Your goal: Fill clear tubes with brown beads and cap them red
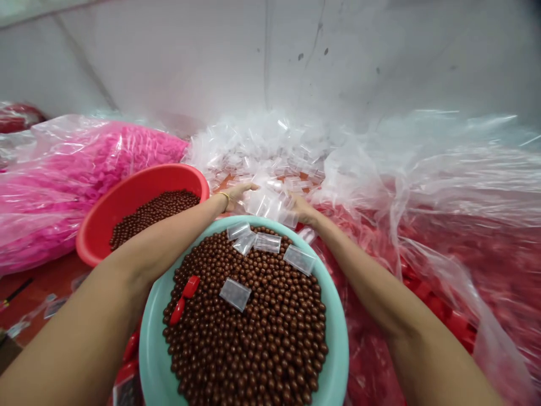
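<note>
Beyond the far rim of a turquoise basin [338,338], my left hand [237,195] and my right hand [301,208] hold a bunch of clear plastic cases [270,204] between them. My left thumb points along the top of the bunch; most other fingers are hidden behind the plastic. Glossy brown balls [262,349] fill the basin. On them lie several loose clear cases, one near the middle [235,294] and the rest by the far rim. A red plastic piece with two rounded ends [185,299] rests on the balls at the left.
A red basin [91,239] with smaller-looking brown balls stands at the left. Behind it lies a clear bag of pink pieces [80,169]. More clear cases [262,149] are heaped against the wall. Plastic bags with red pieces [439,304] spread along the right.
</note>
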{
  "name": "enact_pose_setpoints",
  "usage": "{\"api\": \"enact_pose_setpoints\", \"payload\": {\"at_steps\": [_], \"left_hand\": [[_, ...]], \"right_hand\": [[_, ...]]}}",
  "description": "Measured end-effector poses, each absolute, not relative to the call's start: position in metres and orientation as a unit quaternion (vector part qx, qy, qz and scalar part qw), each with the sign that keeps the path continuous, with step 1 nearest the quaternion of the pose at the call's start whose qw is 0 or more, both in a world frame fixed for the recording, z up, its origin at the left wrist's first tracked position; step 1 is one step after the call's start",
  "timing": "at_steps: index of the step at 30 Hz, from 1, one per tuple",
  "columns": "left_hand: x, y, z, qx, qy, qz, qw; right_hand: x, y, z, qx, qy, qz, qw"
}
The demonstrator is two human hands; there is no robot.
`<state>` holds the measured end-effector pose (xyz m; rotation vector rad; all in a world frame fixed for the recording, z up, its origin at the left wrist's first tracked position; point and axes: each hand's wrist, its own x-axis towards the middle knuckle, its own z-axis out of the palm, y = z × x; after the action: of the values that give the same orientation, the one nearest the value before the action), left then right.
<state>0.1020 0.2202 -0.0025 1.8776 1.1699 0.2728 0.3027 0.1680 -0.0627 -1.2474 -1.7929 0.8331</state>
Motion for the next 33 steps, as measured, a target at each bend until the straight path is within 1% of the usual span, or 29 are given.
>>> {"api": "enact_pose_setpoints", "payload": {"at_steps": [4, 6, 8, 11, 13, 15, 18, 20, 22, 25, 29, 31, 33], "left_hand": [[0.097, 0.207, 0.027, 0.654, 0.471, 0.148, 0.574], [0.093, 0.197, 0.039, 0.651, 0.448, 0.182, 0.585], [0.088, 0.184, 0.045, 0.679, 0.423, 0.208, 0.562], [0.075, 0.160, 0.041, 0.748, 0.392, 0.233, 0.483], [0.062, 0.141, 0.033, 0.800, 0.383, 0.238, 0.397], [0.046, 0.123, 0.025, 0.850, 0.384, 0.216, 0.289], [0.024, 0.102, 0.016, 0.902, 0.379, 0.136, 0.157], [0.014, 0.095, 0.015, 0.914, 0.379, 0.082, 0.118], [0.008, 0.091, 0.018, 0.916, 0.387, 0.043, 0.099], [0.006, 0.082, 0.031, 0.910, 0.409, 0.010, 0.071], [0.001, 0.054, 0.054, 0.890, 0.455, -0.004, 0.001], [-0.008, 0.038, 0.061, 0.882, 0.470, -0.021, -0.031], [-0.022, 0.024, 0.062, 0.880, 0.469, -0.061, -0.042]], "right_hand": [[0.304, 0.158, -0.039, -0.505, -0.677, 0.326, 0.426], [0.302, 0.150, -0.025, -0.514, -0.676, 0.318, 0.421], [0.299, 0.139, -0.012, -0.516, -0.691, 0.295, 0.412], [0.291, 0.117, 0.003, -0.503, -0.730, 0.221, 0.407], [0.285, 0.101, 0.011, -0.491, -0.772, 0.160, 0.370], [0.278, 0.084, 0.016, -0.511, -0.798, 0.104, 0.302], [0.264, 0.061, 0.021, -0.605, -0.776, 0.058, 0.170], [0.252, 0.050, 0.023, -0.650, -0.752, 0.046, 0.101], [0.239, 0.043, 0.026, -0.664, -0.744, 0.040, 0.067], [0.223, 0.042, 0.030, -0.670, -0.738, 0.037, 0.062], [0.221, 0.038, 0.031, -0.689, -0.721, 0.023, 0.073], [0.225, 0.028, 0.028, -0.666, -0.739, -0.006, 0.101], [0.226, 0.011, 0.024, -0.621, -0.766, -0.050, 0.158]]}}
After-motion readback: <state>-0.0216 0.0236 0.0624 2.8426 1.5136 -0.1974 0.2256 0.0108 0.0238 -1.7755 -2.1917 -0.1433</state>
